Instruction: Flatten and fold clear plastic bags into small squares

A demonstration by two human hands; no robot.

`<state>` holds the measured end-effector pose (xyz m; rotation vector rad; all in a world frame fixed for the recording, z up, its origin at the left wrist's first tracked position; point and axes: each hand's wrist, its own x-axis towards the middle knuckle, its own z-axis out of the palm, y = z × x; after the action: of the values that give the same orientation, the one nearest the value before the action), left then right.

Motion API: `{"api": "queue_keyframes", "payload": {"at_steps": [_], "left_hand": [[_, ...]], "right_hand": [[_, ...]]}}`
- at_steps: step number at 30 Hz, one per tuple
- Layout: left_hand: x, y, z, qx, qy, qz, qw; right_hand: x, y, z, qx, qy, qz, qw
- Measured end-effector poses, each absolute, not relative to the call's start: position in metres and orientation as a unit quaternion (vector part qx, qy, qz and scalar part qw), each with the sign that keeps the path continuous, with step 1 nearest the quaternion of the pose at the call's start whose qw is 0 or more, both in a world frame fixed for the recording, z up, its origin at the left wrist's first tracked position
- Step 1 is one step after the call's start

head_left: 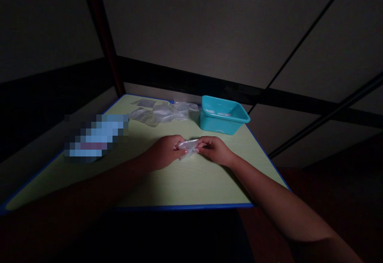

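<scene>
Between my two hands, over the middle of the table, is a small clear plastic bag (189, 145). My left hand (167, 151) pinches its left side, thumb on the near face. The right side is pinched by my right hand (217, 149), with the thumb pointing left. The bag's top edge is stretched between the fingers, and its lower part hangs crumpled close to the tabletop. Whether anything lies inside the bag I cannot tell. Behind my hands, several flat clear plastic bags (167, 113) lie in a loose, overlapping pile.
A turquoise plastic basket (221, 125) stands at the back right, with some pale pieces inside. A blurred-out bluish object (95, 139) lies at the left. The pale table (185, 187) has a blue edge; walls rise behind it and to the left.
</scene>
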<state>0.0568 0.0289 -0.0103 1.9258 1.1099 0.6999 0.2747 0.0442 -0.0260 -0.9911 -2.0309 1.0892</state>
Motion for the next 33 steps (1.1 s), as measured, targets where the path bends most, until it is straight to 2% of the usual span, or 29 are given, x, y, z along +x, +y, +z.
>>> {"api": "queue_keyframes", "payload": {"at_steps": [4, 8, 13, 20, 27, 33], "left_hand": [[0.053, 0.037, -0.014, 0.773, 0.441, 0.273, 0.366], [0.05, 0.041, -0.012, 0.788, 0.475, 0.257, 0.295], [0.048, 0.043, -0.011, 0.807, 0.488, 0.24, 0.231], [0.047, 0.051, -0.014, 0.795, 0.48, 0.258, 0.268], [0.05, 0.052, -0.013, 0.797, 0.491, 0.26, 0.237], [0.045, 0.057, -0.013, 0.754, 0.522, 0.298, 0.267]], "right_hand": [[0.272, 0.046, -0.029, -0.371, -0.752, 0.434, 0.33], [0.271, 0.046, -0.031, -0.348, -0.754, 0.437, 0.344], [0.271, 0.043, -0.03, -0.322, -0.765, 0.445, 0.335], [0.271, 0.037, -0.023, -0.304, -0.796, 0.41, 0.326], [0.272, 0.037, -0.021, -0.311, -0.839, 0.328, 0.302], [0.271, 0.04, -0.026, -0.349, -0.818, 0.348, 0.296]]}}
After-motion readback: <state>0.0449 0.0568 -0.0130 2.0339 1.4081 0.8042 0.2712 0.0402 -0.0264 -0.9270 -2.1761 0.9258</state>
